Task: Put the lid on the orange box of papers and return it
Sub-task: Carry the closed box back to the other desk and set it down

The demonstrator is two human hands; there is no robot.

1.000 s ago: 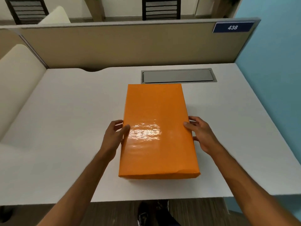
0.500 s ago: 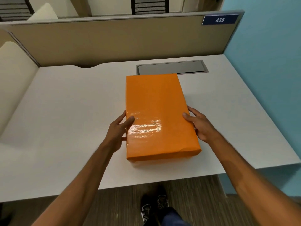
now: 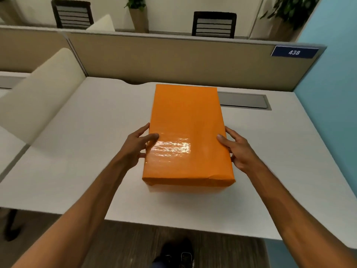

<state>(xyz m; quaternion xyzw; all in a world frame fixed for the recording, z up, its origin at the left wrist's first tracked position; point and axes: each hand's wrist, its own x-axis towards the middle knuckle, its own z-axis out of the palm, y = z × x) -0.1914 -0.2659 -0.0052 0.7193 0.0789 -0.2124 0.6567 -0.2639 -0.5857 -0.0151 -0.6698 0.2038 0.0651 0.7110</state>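
Observation:
The orange box (image 3: pixel 188 120) has its glossy lid on and is held a little above the white desk (image 3: pixel 87 132), its shadow showing beneath the near end. My left hand (image 3: pixel 138 147) grips its left side, thumb resting on the lid. On the opposite side my right hand (image 3: pixel 236 149) clasps the box, thumb on top and fingers down the side. The box's contents are hidden under the lid.
A grey cable hatch (image 3: pixel 244 100) is set into the desk behind the box. A beige partition (image 3: pixel 173 60) with a blue "438" plate (image 3: pixel 294 52) closes the far edge; a blue wall (image 3: pixel 332 93) stands at right. A cream chair back (image 3: pixel 36 97) rises at left.
Both hands went from resting beside the box to gripping it, and the box rose off the desk and moved away from the near edge. The camera view tilted upward.

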